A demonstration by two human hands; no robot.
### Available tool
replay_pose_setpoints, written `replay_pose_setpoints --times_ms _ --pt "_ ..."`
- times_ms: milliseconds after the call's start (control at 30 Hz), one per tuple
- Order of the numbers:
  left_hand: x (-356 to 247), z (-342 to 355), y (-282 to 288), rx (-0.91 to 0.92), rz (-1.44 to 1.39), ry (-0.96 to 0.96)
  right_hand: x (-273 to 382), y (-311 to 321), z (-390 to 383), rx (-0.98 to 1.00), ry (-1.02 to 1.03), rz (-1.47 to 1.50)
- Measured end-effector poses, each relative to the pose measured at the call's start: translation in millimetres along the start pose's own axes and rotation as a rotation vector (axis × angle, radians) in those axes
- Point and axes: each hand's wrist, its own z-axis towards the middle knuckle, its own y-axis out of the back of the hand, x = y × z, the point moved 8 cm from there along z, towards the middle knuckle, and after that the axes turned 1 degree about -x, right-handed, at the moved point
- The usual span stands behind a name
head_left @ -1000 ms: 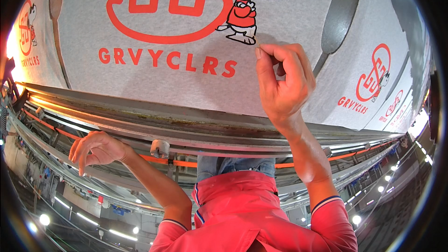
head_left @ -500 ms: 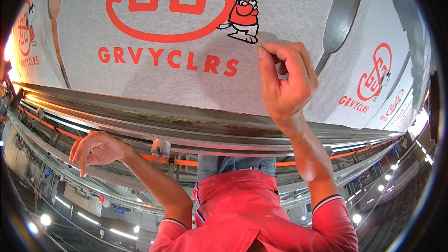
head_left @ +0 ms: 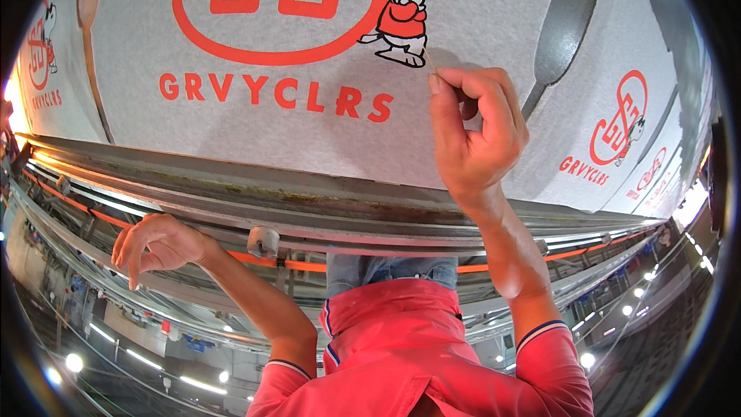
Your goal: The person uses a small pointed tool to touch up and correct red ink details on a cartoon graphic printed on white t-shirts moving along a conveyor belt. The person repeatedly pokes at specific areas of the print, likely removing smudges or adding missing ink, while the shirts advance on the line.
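Observation:
A grey fabric panel (head_left: pixel 278 135) lies before me, printed with a red emblem (head_left: pixel 266 58), red lettering and a black-and-white cartoon dog (head_left: pixel 403 23) in a red top. Over it, my right hand (head_left: pixel 482 127) pinches a thin pale stick (head_left: pixel 430 58) between thumb and forefinger. The stick's tip is at the edge of the dog's printed leg; whether it touches the cloth I cannot tell. Off to the left, below the table edge, my left hand (head_left: pixel 162 243) hangs in the air with loosely bent fingers apart, holding nothing.
More printed grey panels (head_left: pixel 610 131) lie right and left, with dark grey strips of table surface (head_left: pixel 567 23) between. Along the near edge runs a metal rail (head_left: pixel 347 220) with a small round metal knob (head_left: pixel 263 242). An orange strip (head_left: pixel 309 266) follows below it.
My right hand has shifted very slightly right and away from the dog's foot, and more of the thin stick shows. My left hand keeps nearly the same pose.

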Motion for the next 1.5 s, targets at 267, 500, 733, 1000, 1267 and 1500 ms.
replay_pose_setpoints --times_ms 267,500,733,1000,1267,1500 --pt "4.8 0.4 3.1 0.004 0.085 -0.048 -3.1 11.4 -0.2 -0.011 -0.009 0.139" --pt "59.3 -28.2 -42.8 -0.099 0.231 0.025 -22.1 99.3 -0.4 -0.092 -0.074 0.493" --pt "287.7 -130.5 -60.5 -0.099 -0.085 0.344 -138.1 285.3 -67.3 -0.101 -0.266 0.335" --pt "378.5 -224.7 -14.5 -0.097 0.059 0.344 -260.7 398.7 -89.7 -0.112 -0.122 0.049" --pt "360.7 -216.6 -9.3 -0.099 0.162 0.221 -265.8 364.6 -69.9 -0.129 -0.003 -0.067" --pt "365.5 -219.9 -9.9 -0.123 0.117 0.262 -267.2 364.8 -67.9 -0.129 -0.059 -0.080"
